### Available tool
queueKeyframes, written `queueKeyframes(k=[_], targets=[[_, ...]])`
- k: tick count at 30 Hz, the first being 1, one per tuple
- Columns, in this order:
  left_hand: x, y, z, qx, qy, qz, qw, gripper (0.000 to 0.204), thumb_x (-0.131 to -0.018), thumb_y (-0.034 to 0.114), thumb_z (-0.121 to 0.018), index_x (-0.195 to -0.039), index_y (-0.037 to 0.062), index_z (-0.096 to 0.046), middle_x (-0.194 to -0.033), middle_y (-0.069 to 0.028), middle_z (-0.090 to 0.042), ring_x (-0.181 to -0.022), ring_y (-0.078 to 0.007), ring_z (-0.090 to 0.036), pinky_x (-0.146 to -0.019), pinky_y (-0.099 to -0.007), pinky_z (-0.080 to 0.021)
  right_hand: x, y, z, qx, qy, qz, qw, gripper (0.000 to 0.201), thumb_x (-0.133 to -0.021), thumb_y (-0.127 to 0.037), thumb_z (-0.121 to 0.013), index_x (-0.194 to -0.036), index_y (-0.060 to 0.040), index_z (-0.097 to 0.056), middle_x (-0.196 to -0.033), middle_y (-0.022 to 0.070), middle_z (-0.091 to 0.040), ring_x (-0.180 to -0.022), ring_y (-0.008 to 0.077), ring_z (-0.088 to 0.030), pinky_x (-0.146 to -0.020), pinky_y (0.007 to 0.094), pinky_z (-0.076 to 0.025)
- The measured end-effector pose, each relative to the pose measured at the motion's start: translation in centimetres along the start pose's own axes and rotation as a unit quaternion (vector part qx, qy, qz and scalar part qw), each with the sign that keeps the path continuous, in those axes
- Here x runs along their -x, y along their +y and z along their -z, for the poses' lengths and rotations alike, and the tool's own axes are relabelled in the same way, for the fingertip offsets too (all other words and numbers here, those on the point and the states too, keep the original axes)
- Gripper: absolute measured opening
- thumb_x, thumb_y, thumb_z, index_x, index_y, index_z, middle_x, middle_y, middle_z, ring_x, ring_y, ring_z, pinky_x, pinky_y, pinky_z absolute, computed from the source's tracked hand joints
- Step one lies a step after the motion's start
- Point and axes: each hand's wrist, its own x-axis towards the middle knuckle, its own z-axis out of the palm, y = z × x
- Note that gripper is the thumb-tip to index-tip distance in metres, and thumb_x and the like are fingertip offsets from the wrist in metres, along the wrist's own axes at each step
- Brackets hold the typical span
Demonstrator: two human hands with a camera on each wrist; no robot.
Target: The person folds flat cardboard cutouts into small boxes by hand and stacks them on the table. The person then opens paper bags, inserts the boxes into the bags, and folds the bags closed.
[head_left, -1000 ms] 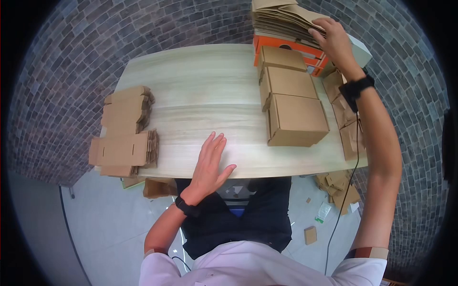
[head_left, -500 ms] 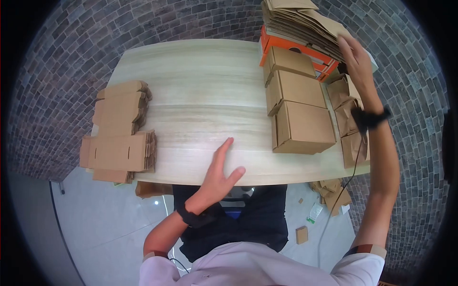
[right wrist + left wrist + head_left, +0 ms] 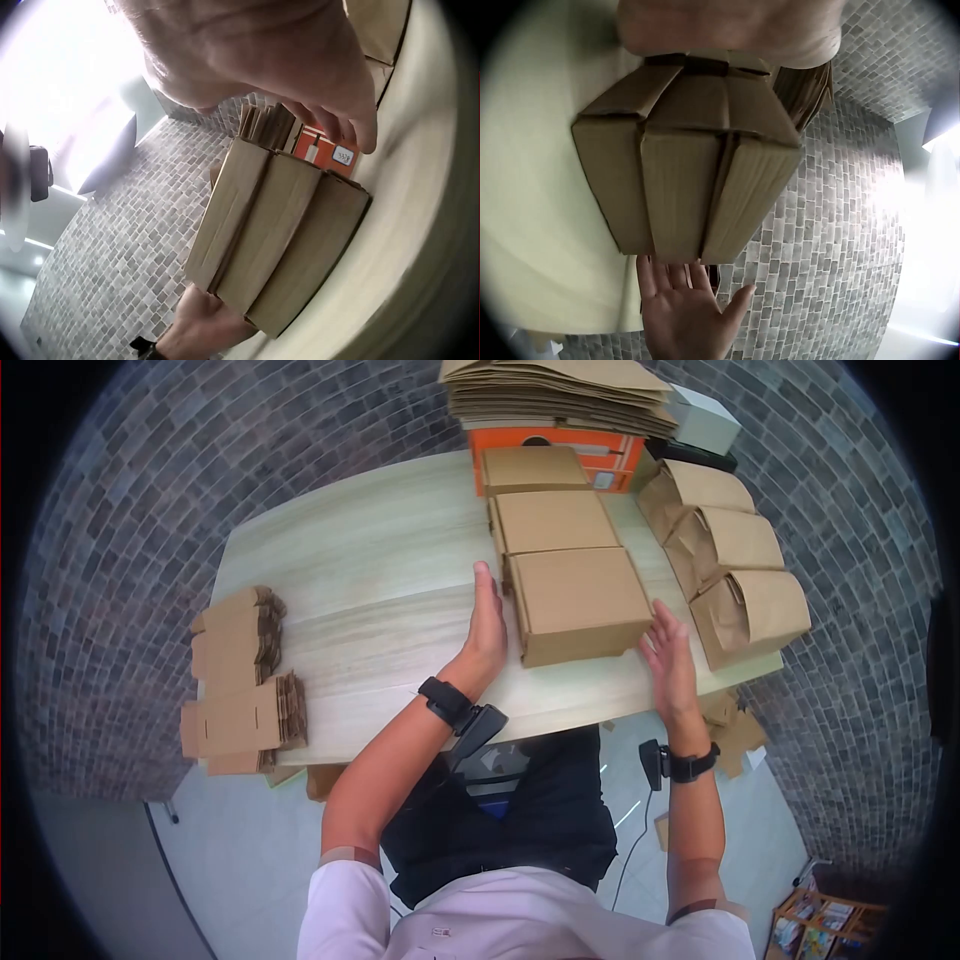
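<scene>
Brown cardboard boxes [image 3: 580,592] stand in a row running away from me; in the left wrist view the nearest are stacked in layers. My left hand [image 3: 485,635] is upright along the left side of the nearest stack, fingers straight. At that stack's right front corner is my right hand [image 3: 675,668], its fingers extended and fingertips right by the cardboard. In the left wrist view the right hand [image 3: 686,319] shows its palm toward the boxes. The left hand [image 3: 202,322] appears beyond the stack in the right wrist view, partly hidden by it.
Folded brown paper bags [image 3: 755,615] stand in a row at the right edge. Flat brown sheets [image 3: 560,400] lie on an orange box [image 3: 620,450] at the back, beside a white box [image 3: 703,420]. Flattened cartons [image 3: 235,720] are piled at the table's left.
My right hand has left the brown sheets at the back and come down to the nearest boxes' right side. The left hand has moved up and right to their left side.
</scene>
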Motion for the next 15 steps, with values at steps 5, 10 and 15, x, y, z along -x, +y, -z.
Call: queueKeyframes(k=[5, 10, 15], targets=[[0.5, 1.3, -2.7, 0.056, -0.065, 0.015, 0.996, 0.086, -0.102, 0.073, -0.023, -0.155, 0.0054, -0.032, -0.151, -0.0136, -0.046, -0.138, -0.0247, -0.046, -0.114, -0.0373, -0.039, -0.7, -0.7, -1.3, -0.028, -0.012, 0.001, 1.0, 0.086, -0.106, -0.066, -0.024, -0.161, -0.0007, -0.022, -0.164, 0.0187, -0.03, -0.152, 0.0315, -0.028, -0.125, 0.0447, -0.018], [-0.3, -0.1, -2.7, 0.055, -0.057, 0.036, 0.996, 0.088, -0.101, 0.076, -0.026, -0.149, 0.0054, -0.046, -0.141, -0.0134, -0.057, -0.126, -0.0237, -0.057, -0.105, -0.0348, -0.049, -1.1, -0.4, -1.6, -0.059, -0.039, 0.008, 0.997, 0.084, -0.106, -0.065, -0.027, -0.161, -0.0008, -0.025, -0.162, 0.0183, -0.035, -0.151, 0.028, -0.032, -0.124, 0.0387, -0.022], [-1.1, -1.8, -3.7, 0.085, -0.076, 0.034, 0.993, 0.079, -0.105, 0.069, -0.022, -0.152, 0.008, -0.04, -0.147, -0.0143, -0.052, -0.133, -0.0251, -0.054, -0.112, -0.0382, -0.045, -1.2, -0.5, -1.0, -0.061, -0.031, 0.02, 0.997, 0.081, -0.107, -0.064, -0.026, -0.158, -0.0013, -0.031, -0.159, 0.0139, -0.039, -0.148, 0.025, -0.035, -0.122, 0.0387, -0.023]])
